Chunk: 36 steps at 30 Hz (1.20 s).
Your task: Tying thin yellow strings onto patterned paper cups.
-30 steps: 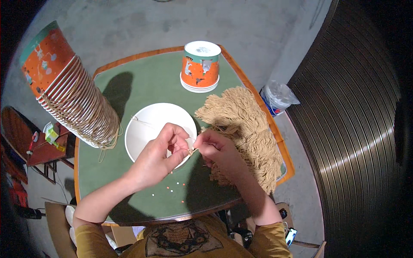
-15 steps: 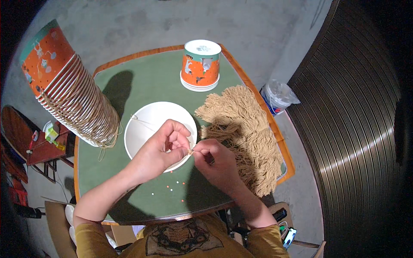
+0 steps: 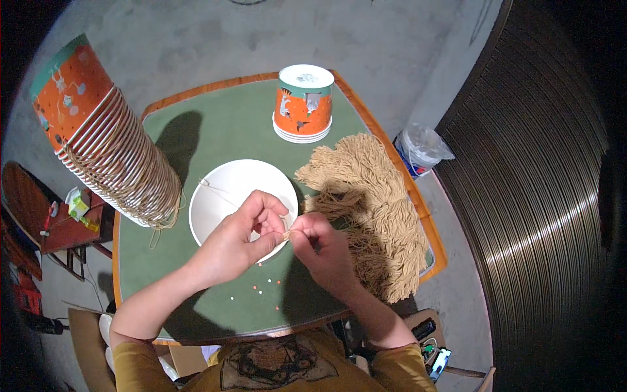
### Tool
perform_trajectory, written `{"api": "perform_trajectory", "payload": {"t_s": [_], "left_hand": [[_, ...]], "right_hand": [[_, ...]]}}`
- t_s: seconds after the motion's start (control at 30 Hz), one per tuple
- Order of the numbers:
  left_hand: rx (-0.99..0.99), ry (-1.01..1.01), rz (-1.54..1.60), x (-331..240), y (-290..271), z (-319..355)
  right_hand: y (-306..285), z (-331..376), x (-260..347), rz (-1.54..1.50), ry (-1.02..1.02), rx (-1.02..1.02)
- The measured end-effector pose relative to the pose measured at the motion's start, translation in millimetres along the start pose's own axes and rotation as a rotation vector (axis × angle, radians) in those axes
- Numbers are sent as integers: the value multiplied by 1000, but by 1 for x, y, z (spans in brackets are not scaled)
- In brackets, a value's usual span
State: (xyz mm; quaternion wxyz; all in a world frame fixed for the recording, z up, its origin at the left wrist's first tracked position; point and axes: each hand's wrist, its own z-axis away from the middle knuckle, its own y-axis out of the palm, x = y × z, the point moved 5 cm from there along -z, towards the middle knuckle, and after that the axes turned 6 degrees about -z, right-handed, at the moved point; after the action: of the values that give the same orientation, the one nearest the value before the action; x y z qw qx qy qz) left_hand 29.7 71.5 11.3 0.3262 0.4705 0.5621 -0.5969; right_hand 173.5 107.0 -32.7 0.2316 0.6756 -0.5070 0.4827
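Note:
Over the right side of a white bowl [image 3: 212, 209], my two hands meet fingertip to fingertip. My left hand [image 3: 245, 234] pinches a thin tan string [image 3: 287, 234] between thumb and forefinger. Its other fingers are loosely curled. On the same string, my right hand [image 3: 324, 255] is closed in a pinch from the right. The exact crossing of the string is too small to make out. A fine thread lies across the bowl's inside, with a small loop at its upper left rim. Right of my right hand spreads a large heap of tan cord [image 3: 392, 228].
A tall leaning stack of orange paper buckets [image 3: 75, 98], draped with looped cord [image 3: 134, 160], stands at the left. Upside-down buckets [image 3: 302, 111] sit at the table's far side. Several tiny beads [image 3: 260, 292] dot the green tabletop [image 3: 215, 130]. A white pail [image 3: 421, 153] stands beyond the right edge.
Both hands keep their pinch on the string. The right fingers have shifted slightly left, closer to the left fingertips. The whole view has moved a little.

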Motion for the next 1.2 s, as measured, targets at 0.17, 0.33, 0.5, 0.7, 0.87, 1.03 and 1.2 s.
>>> {"api": "perform_trajectory", "payload": {"t_s": [0.17,0.33,0.5,0.7,0.87,1.03,1.2], "left_hand": [[-14,-12,60,2,-2,-1],[-20,-3,122,4,-2,-2],[-24,52,19,0,-1,-3],[-61,73,-60,-1,2,-2],[-72,77,-105,-3,3,-1],[-70,101,-138,-6,4,-2],[-86,94,-115,-3,4,-2]], "right_hand": [[0,4,-3,-59,-109,-84],[-4,9,4,26,-162,-38],[-3,9,9,35,-199,11],[-1,8,20,274,-380,-88],[-3,8,20,380,-411,-88],[-5,6,19,350,-448,-76],[-4,9,19,439,-473,-76]]}}
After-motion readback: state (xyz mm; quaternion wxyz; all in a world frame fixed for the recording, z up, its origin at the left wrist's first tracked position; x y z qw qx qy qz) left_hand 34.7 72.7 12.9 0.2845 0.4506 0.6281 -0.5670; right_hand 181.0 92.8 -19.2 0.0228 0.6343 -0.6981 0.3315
